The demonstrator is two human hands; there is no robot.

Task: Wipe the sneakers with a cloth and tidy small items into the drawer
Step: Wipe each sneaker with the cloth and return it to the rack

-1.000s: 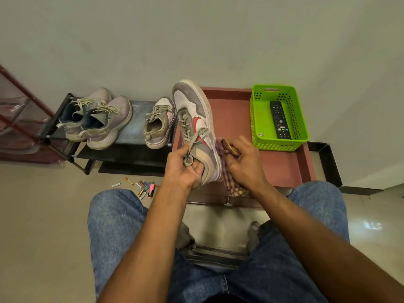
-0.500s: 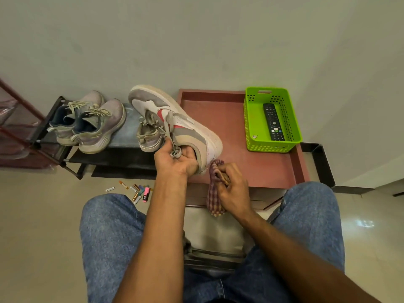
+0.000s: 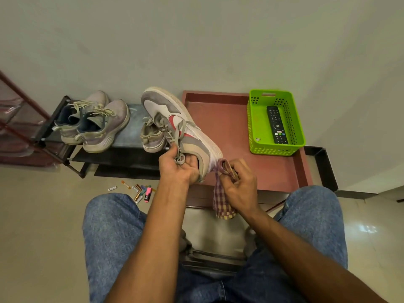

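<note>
Grey sneakers [image 3: 94, 122] sit as a pair on the black rack [image 3: 122, 156] at left, with batteries and markers [image 3: 140, 191] scattered on the floor below. Next, the left hand [image 3: 178, 169] grips a grey-and-red sneaker [image 3: 179, 127] by its heel and laces, raised over the red drawer [image 3: 236, 136]. Just beside it, the right hand [image 3: 240, 184] pinches a checked cloth [image 3: 222, 200] touching the heel; a green basket [image 3: 253, 127] holds a remote [image 3: 276, 124] at right.

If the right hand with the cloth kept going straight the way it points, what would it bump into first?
Probably the heel of the held sneaker: the right hand points up-left with the cloth bunched beside it. Depth is uncertain.
</note>
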